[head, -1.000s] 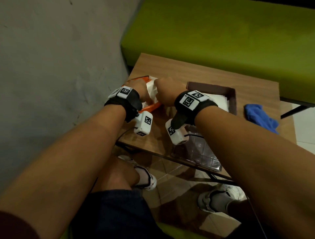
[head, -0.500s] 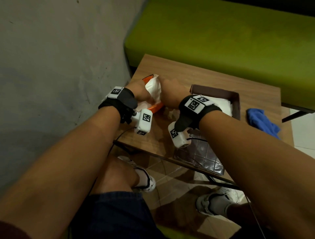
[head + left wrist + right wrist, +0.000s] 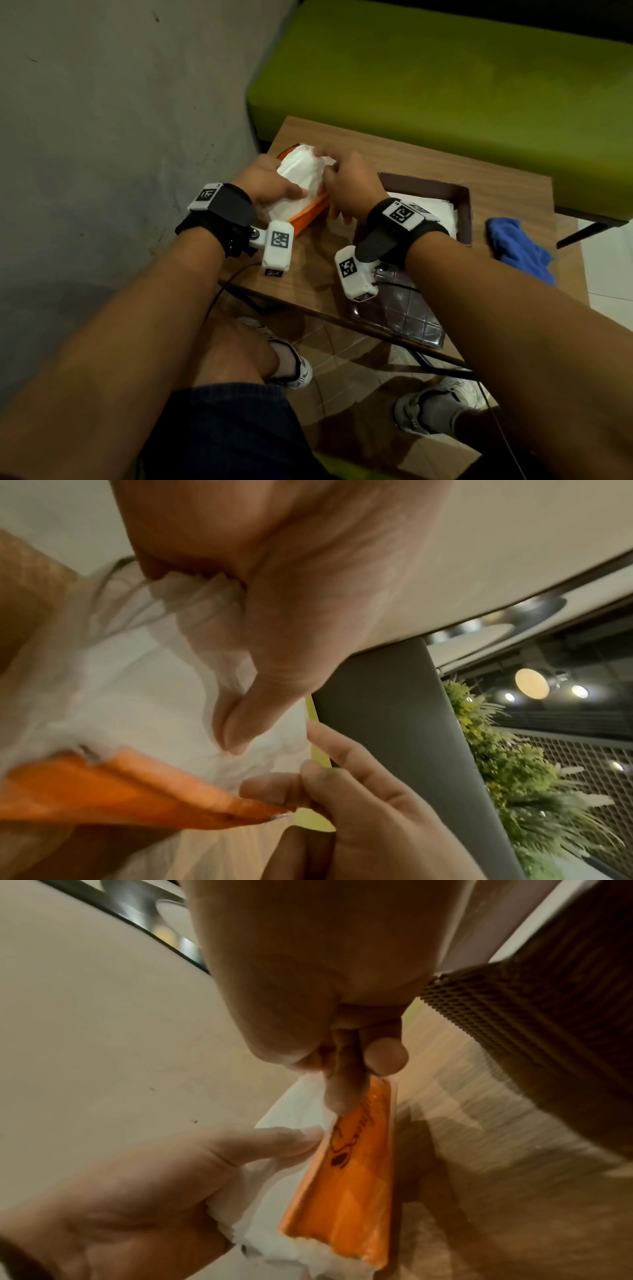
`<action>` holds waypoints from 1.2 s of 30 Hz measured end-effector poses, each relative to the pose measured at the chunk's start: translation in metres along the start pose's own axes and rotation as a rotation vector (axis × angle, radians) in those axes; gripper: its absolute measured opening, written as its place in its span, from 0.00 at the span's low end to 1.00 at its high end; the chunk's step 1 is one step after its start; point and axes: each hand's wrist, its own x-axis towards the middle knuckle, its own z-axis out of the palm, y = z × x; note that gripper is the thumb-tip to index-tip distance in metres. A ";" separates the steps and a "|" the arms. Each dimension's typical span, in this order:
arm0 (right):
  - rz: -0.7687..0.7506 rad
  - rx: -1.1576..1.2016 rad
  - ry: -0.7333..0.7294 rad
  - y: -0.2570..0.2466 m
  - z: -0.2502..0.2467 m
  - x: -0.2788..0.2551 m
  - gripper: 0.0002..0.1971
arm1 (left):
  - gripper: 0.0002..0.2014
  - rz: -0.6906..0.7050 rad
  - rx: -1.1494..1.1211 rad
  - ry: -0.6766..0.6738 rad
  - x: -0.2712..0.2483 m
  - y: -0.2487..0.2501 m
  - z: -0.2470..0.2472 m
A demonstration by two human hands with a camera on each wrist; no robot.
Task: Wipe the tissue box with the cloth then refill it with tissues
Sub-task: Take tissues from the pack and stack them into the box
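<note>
**Item record: tissue pack in both hands, box waiting on table**

- Tissues (image 3: 301,174): a white stack, half out of its orange wrapper (image 3: 310,216), was held over the near-left part of the wooden table (image 3: 513,192).
- Your left hand (image 3: 263,185): you gripped the left side of the stack, fingers curled around the paper, thumb laid across its top. The left wrist view showed tissue bunched inside your palm.
- Your right hand (image 3: 349,188): your fingers were curled on the right end of the pack. In the right wrist view your fingertips pinched the orange wrapper's edge where it met the tissues.
- Tissue box (image 3: 462,202): a dark brown open tray stood just right of your right hand, white tissue already lying inside.
- Box lid (image 3: 404,315): a dark quilted panel lay at the table's near edge, partly under your right wrist.
- Cloth (image 3: 517,250): blue, crumpled, lay on the table right of the box, apart from it.
- Green bench (image 3: 445,68): stood behind the table.
</note>
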 end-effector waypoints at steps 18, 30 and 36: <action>0.101 0.181 0.030 -0.014 -0.018 -0.005 0.18 | 0.21 0.100 -0.606 -0.181 -0.037 0.007 -0.037; 0.120 0.824 -0.149 0.015 -0.095 -0.061 0.31 | 0.20 0.230 -0.477 -0.357 -0.060 0.044 0.028; 0.078 0.642 -0.069 0.056 -0.119 -0.092 0.23 | 0.22 0.293 -0.326 -0.476 -0.073 0.065 0.066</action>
